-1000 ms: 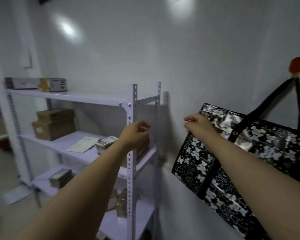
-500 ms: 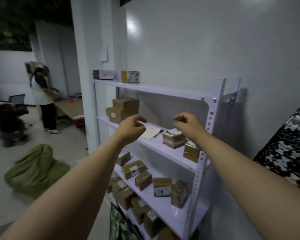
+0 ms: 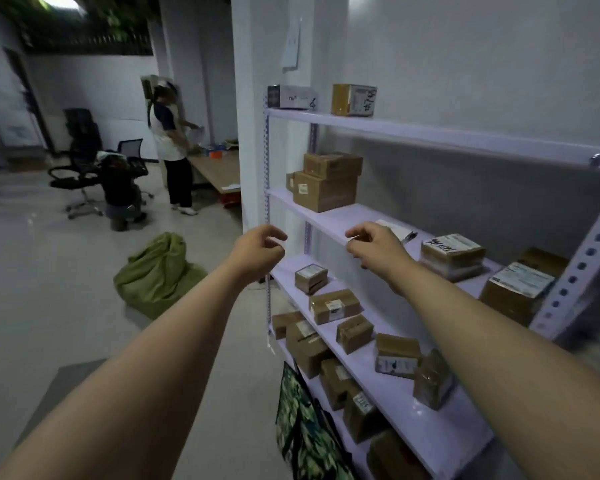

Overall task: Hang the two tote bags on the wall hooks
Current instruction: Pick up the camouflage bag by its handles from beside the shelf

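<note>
A green leaf-patterned tote bag (image 3: 303,431) stands low at the bottom centre, leaning against the front of the shelf rack. My left hand (image 3: 257,252) is raised in mid-air in front of the rack, fingers loosely curled and holding nothing. Level with it to the right, my right hand (image 3: 374,249) is held the same way, thumb and fingers slightly apart and empty. Both hands are well above the green bag and apart from it. The black patterned tote and the wall hooks are out of view.
A white metal shelf rack (image 3: 388,131) with several cardboard parcels fills the right side. An olive sack (image 3: 156,275) lies on the floor at left. Farther back are a standing person (image 3: 170,143), office chairs (image 3: 84,157) and a wooden table (image 3: 219,168).
My view has swung left, away from the black tote hanging on the red hook, which is now out of frame. Both hands left that bag and stay raised, empty. The green tote came into view.
</note>
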